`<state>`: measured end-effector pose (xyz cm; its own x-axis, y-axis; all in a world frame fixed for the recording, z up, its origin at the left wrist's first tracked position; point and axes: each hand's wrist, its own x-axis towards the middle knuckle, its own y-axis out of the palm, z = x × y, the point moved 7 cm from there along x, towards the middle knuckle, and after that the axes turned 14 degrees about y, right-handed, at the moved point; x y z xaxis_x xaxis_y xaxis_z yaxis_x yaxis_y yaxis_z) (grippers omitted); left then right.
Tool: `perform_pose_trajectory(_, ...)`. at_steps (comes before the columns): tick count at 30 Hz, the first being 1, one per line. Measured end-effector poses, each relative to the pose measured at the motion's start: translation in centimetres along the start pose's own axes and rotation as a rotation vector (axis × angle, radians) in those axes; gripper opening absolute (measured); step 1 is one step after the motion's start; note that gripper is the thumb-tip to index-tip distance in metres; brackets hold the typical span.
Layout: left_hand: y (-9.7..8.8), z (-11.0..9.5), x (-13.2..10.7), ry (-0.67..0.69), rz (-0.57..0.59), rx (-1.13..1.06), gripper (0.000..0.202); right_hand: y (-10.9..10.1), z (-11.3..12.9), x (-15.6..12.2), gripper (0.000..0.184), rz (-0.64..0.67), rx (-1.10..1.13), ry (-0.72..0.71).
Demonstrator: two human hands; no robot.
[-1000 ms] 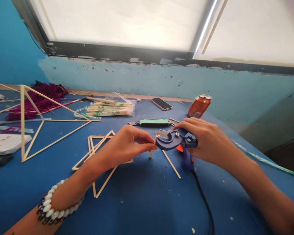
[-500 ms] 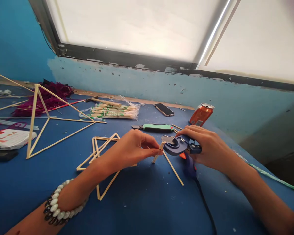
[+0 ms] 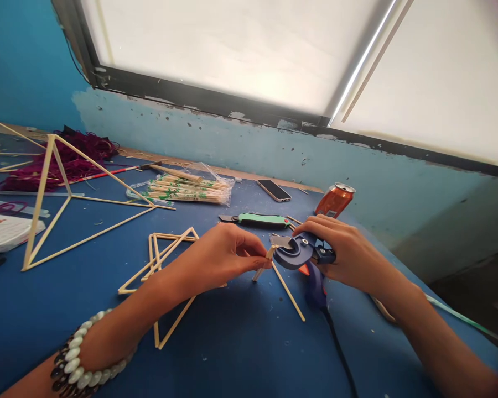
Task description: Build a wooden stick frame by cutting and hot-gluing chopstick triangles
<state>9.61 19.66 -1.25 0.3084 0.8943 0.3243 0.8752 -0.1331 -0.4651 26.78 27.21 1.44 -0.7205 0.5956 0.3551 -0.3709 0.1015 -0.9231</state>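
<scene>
My left hand point(image 3: 226, 251), a beaded bracelet at its wrist, pinches short wooden sticks point(image 3: 259, 271) near their upper end. My right hand point(image 3: 344, 246) is wrapped round the handles of a blue pipe cutter point(image 3: 296, 251). The cutter's metal blade and curved jaw are at the top of the sticks; whether the blade touches the wood I cannot tell. On the table below lies a dark blue glue gun point(image 3: 316, 287) with an orange nozzle and black cord. One loose stick point(image 3: 289, 293) lies beside it. Flat stick frames point(image 3: 176, 323) lie partly behind my left forearm.
A stick pyramid point(image 3: 89, 237) stands at the left, before purple string point(image 3: 78, 152). Further back are a bag of chopsticks point(image 3: 186, 189), a phone point(image 3: 274, 190) and an orange can point(image 3: 335, 200). A green utility knife point(image 3: 257, 220) lies beyond my hands.
The view has shifted slightly, so most things on the table appear a little further left. My hands keep the same hold on the sticks and the cutter.
</scene>
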Motion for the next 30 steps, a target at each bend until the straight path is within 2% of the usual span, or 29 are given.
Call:
perform_pose_trajectory(10, 0.0, 0.2, 0.0, -0.007, 0.016, 0.057, 0.025, -0.2, 0.5, 0.3, 0.034, 0.037, 0.02, 0.002)
perform_pose_trajectory(15, 0.1, 0.0, 0.1, 0.033, 0.037, 0.043, 0.024, 0.0, 0.8, 0.4, 0.035, 0.008, -0.073, -0.04)
perform_pose_trajectory(21, -0.2, 0.1, 0.1, 0.007, 0.01, 0.062, 0.026, -0.8, 0.1, 0.4, 0.033, -0.008, 0.044, 0.045)
perform_pose_trajectory(30, -0.1, -0.2, 0.1, 0.043, 0.028, 0.059, 0.025, -0.9, 0.2, 0.6, 0.034, 0.021, 0.018, -0.017)
